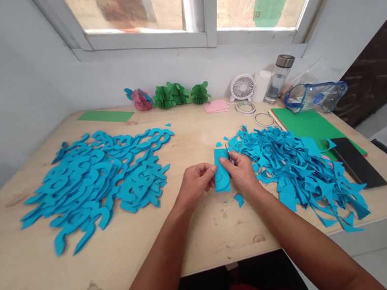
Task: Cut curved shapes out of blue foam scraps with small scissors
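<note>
Blue paper: the folded-looking strip [224,184] stands between your hands, above the table [142,261], with a curved line on its lower part; whether drawn or cut, you cannot tell from here.
Left hand: your left hand [198,180] pinches the strip's left edge between thumb and fingers.
Right hand: your right hand [241,169] closes around what seem to be scissors [227,148], mostly hidden, its thumb pressing the strip's right side.
Good cutting: best keep the layers pinched flat, turn the paper rather than the wrist, and keep your left fingertips off the blade's path.
Open room: bare wood lies between your left hand and the cut shapes [84,184].
Tight side: the scraps [292,152] crowd your right hand and reach the front edge.
</note>
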Available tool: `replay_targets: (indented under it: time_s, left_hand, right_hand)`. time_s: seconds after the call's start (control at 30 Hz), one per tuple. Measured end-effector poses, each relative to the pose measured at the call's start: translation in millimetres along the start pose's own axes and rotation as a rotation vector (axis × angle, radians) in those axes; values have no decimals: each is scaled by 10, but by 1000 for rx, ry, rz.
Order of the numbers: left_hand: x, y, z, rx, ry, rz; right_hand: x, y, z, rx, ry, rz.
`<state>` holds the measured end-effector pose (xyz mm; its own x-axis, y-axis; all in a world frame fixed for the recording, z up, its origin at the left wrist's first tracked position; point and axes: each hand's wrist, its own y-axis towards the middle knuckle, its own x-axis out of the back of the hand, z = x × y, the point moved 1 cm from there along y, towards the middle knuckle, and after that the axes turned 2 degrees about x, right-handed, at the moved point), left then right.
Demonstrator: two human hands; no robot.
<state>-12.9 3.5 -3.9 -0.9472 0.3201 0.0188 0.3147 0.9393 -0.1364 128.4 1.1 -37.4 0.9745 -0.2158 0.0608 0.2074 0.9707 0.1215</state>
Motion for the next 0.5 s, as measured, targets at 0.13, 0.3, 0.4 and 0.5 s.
replay_targets:
  time_s: [0.13,0.3,0.4,0.5]
  left_hand:
    - [-1,-1,-3,0,6,7]
    - [-4,-12,-13,-9,12,6]
    - [-6,-20,-23,-20,21,2]
    - [-7,-23,-30,-24,25,12]
  right_hand:
    - [-2,0,0,-4,8,-2]
    - [-1,-7,6,1,4,-13]
    - [1,-10,12,1,2,-14]
    - [4,-8,9,3,-2,-5]
